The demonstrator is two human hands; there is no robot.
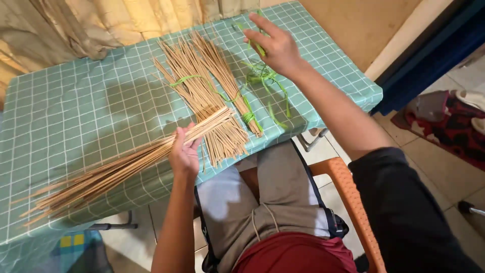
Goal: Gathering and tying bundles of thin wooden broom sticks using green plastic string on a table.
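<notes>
Your left hand (184, 151) is closed around a long bundle of thin tan sticks (116, 169), gripping it near one end so that the short end points up toward the middle of the table (76, 111) and the long, fanned end runs down to the table's near left corner, hanging just above the green checked cloth. Your right hand (275, 45) is stretched out over the far side of the table with the fingers spread; a green strip (258, 48) shows at the fingers, but you cannot tell from this view whether they pinch it or only touch it. Just on the near side of that hand, toward you, a loose tangle of green strips (262, 76) lies on the cloth. Between the tangle and the middle of the table lie two more stick bundles: a tied bundle (230, 86) bound with green strip near its near end, and beside it a larger loose pile of sticks (202, 101) with a green strip looped across it, its near ends reaching the table's front edge. Below that front edge sits the orange chair (353, 202) you are on.
</notes>
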